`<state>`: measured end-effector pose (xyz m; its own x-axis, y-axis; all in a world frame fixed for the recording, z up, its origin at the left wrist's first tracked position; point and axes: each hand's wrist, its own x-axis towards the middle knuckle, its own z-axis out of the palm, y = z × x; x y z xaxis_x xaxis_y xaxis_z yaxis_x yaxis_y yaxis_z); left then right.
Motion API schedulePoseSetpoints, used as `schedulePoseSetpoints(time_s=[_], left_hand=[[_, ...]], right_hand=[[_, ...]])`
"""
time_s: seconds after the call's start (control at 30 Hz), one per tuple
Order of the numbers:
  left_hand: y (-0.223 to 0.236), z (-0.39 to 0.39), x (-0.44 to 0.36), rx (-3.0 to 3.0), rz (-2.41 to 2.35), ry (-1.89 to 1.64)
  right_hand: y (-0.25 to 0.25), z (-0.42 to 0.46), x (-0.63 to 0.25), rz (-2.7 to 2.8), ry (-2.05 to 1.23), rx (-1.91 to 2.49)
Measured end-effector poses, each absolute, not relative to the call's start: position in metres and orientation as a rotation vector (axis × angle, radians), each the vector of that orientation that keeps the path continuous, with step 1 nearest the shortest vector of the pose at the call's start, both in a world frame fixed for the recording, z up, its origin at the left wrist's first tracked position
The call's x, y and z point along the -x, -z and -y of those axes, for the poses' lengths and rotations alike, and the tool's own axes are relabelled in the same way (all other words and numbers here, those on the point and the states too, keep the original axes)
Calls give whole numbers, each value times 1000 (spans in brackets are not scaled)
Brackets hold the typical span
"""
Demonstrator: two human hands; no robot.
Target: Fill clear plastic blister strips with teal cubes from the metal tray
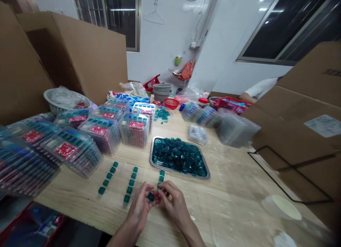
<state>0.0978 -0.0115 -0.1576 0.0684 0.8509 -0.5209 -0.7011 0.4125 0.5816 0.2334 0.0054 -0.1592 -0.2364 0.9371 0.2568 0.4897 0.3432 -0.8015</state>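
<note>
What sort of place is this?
Probably a small hand-packing workshop: a steel tray heaped with teal cubes, short rows of them on a wooden table, stacks of red-labelled clear plastic boxes, and large cardboard cartons around it.

Two bare forearms come up from the bottom edge of the head view and lean in toward each other, the left forearm slanting up and to the right, the right forearm slanting up and to the left. The left hand and the right hand sit close together in front of the body, wrists gently bent. Their curled fingertips nearly meet at the centre (the back of the right hand faces up toward the camera), in a small, careful pinching pose.
</note>
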Motion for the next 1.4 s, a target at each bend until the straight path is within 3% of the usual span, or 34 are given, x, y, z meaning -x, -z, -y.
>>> schedulePoseSetpoints(time_s=[0.3,0.77,1.13,1.27,1.4], left_hand=[[153,12,-93,-248,-950,-1145],[161,12,-90,-289,-1115,-1198],[165,18,-92,-318,-1057,-1158],[164,18,-91,-297,-1067,-1130],[163,16,-93,-288,-1094,-1108]], right_hand=[[158,6,-237,1747,-977,1221],[171,-2,-234,2119,-618,1402],[167,0,-246,2136,-724,1352],[163,-16,-257,1973,-906,1378],[162,-52,-267,1891,-560,1579]])
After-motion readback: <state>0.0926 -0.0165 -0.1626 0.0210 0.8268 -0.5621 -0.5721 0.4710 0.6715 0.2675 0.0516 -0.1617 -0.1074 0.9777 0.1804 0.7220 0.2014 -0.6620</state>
